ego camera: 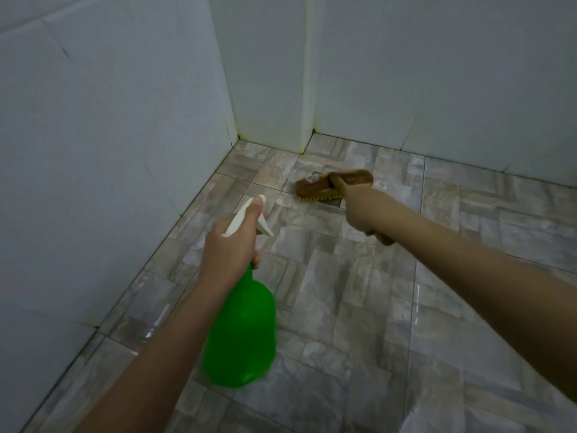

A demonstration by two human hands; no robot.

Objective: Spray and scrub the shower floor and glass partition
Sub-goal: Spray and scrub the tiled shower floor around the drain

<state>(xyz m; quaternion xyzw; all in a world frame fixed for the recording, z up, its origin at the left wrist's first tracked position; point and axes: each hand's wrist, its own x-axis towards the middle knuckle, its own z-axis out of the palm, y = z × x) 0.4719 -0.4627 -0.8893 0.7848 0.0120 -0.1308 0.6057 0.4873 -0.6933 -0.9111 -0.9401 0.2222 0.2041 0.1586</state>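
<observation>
Holding one green spray bottle (240, 332) | one scrub brush (334, 185) | two hands

Brush (324, 187) on tiled floor (343, 307)

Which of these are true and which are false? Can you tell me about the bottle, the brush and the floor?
1. The left hand holds a green spray bottle. True.
2. The spray bottle has a red nozzle. False: the spray head is white.
3. The right hand holds the brush by its handle. True.
4. The brush is pressed against the wall. False: its bristles are down on the floor, over what looks like a drain.
5. The floor is plain white. False: it has grey and brown marbled tiles; the walls are white.
</observation>
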